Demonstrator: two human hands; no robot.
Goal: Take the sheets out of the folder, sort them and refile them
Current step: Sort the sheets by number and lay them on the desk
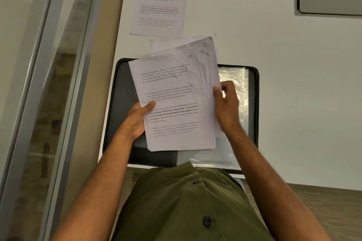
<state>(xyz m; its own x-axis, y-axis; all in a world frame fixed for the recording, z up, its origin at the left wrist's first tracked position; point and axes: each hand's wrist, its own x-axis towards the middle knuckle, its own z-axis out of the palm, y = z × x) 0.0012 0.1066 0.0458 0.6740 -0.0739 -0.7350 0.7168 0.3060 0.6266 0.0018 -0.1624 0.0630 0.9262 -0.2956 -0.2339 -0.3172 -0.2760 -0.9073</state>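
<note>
**Both hands on the paper stack, folder open underneath**

Left hand (137, 121) comes in from the lower left, palm up under the stack of sheets (174, 103), thumb clamped down on the top page's left edge. So it's curled round the stack and holding it up. Right hand (227, 107) is at the stack's right edge, fingers (216, 90) bent and pinching the edges of a few pages there, like it's thumbing through them. Both forearms are bare and reach up from the bottom of the view.

Counting: one held stack, fanned out at the top right so a few corners peek out. I can't tell how many pages are in it. The top page has four blocks of printed text and a handwritten "10" in the upper right corner. One separate sheet (160, 4) lies flat on the white bench (274, 55), well beyond the fingers and a bit left of them. One black folder (121, 92) lies open directly under both hands, with a shiny clear sleeve (238, 76) showing just right of the right hand.

Other stuff: a grey recessed slot (329, 0) in the bench far off to the upper right, a glass partition (58, 64) along the left, and the person's olive button shirt (186, 205) covering the folder's near edge. The stack hides most of the folder's middle.
</note>
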